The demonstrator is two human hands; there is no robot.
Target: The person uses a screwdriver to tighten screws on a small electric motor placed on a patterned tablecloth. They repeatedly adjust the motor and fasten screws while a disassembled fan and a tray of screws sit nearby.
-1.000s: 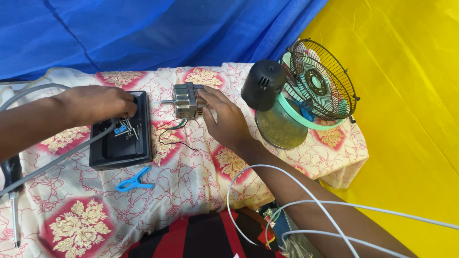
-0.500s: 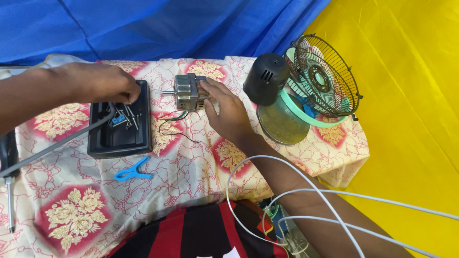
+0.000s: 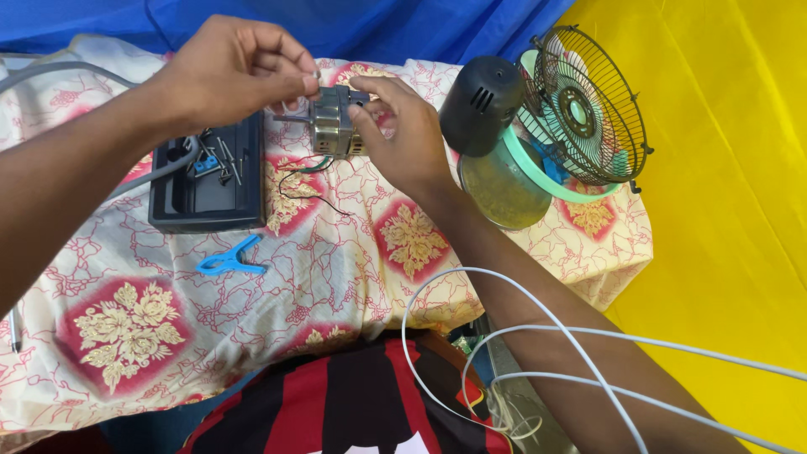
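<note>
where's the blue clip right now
In the head view the blue clip lies on the patterned cloth at lower left, just below the black tray, apart from both hands.

Black tray (image 3: 181,206) of screws on floral cloth (image 3: 336,269); blue clip (image 3: 229,260) beside it — dismantled fan (image 3: 555,126) at right.

Your right hand (image 3: 403,139) covered the right side of the small motor (image 3: 334,124). What your left hand (image 3: 231,71) pinched was too small to tell. The white cables (image 3: 521,336) ran off the near and right edges.
</note>
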